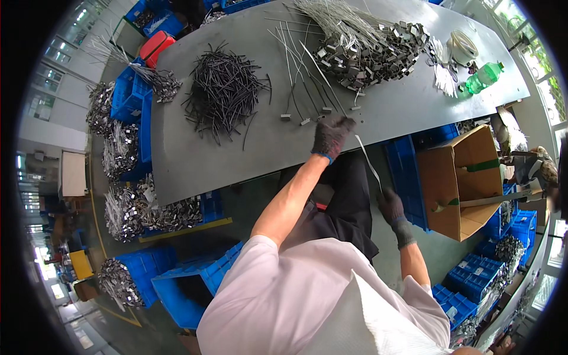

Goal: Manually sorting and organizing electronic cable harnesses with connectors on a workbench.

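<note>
Partly hidden wht strip (368, 159), R hand (391, 206) grip unclear, L hand (332, 136) likewise

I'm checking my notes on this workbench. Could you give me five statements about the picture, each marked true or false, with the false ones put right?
1. The left hand and the right hand are both gloved. True.
2. The right hand rests flat on the table. False: the right hand is off the table, with a pale strip at its fingers.
3. A pile of black strips lies on the table, to the left of the left hand. True.
4. The bottle on the table is red. False: the bottle is green.
5. A cardboard box is to the right of the right hand. True.
</note>
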Available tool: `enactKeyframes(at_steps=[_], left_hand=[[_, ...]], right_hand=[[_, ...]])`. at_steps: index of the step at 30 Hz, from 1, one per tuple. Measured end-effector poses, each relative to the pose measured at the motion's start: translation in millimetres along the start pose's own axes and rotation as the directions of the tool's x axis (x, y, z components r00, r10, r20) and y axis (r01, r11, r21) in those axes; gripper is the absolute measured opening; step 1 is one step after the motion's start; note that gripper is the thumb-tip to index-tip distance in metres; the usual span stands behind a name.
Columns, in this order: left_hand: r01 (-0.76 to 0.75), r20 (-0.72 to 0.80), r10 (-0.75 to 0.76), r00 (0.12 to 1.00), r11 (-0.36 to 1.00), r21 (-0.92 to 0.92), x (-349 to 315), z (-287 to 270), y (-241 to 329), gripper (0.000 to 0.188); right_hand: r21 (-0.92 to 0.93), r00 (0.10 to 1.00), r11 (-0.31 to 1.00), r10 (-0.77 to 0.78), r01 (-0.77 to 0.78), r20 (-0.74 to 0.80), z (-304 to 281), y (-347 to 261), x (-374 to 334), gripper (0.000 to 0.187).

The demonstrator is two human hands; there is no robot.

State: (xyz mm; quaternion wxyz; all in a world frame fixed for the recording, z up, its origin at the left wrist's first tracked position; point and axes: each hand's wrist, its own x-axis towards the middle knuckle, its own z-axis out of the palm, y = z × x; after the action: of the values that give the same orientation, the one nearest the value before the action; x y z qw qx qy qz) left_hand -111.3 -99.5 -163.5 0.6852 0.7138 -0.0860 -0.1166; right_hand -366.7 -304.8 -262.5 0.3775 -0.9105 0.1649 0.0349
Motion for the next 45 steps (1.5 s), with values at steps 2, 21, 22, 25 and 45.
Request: enactKeyframes(at_steps=[2,21,22,25,45], left_hand=[[-0.046,0.044,0.043,0.998,0.998,0.048,-11.5,10.3,-20.5,0.017],[0.290,0.179,-0.391,0.903,0.861,0.419,103.6,-141.9,-60.1,0.037],[0.163,0.118,-0.259,0.959,0.839,0.519,109.0,-146.6,-63.1,0.038],[0.106,-0.051,-0.101,0.994,0.672,0.733,131.4,-157.3,-57.6,0.038],[0.506,-0.308,-0.496,0.812,0.861,-0.054,111.8,-177.4,-94.3,0.013]], right_hand=[[0.460,0.994,0.884,0.106,-0.082,-0.026,-15.1,-99.3,35.0,0.027],[-0.131,0.769,0.988,-0.022,-0.080,-0.639,36.1,-152.2,287.5,0.034],[-0.239,0.824,0.966,-0.054,-0.101,-0.564,37.3,-145.3,298.1,0.032],[-0.288,0.861,0.955,-0.085,-0.073,-0.501,45.0,-117.6,311.4,0.026],[-0.223,0.780,0.975,-0.141,0.002,-0.610,52.2,-104.8,321.6,0.024]])
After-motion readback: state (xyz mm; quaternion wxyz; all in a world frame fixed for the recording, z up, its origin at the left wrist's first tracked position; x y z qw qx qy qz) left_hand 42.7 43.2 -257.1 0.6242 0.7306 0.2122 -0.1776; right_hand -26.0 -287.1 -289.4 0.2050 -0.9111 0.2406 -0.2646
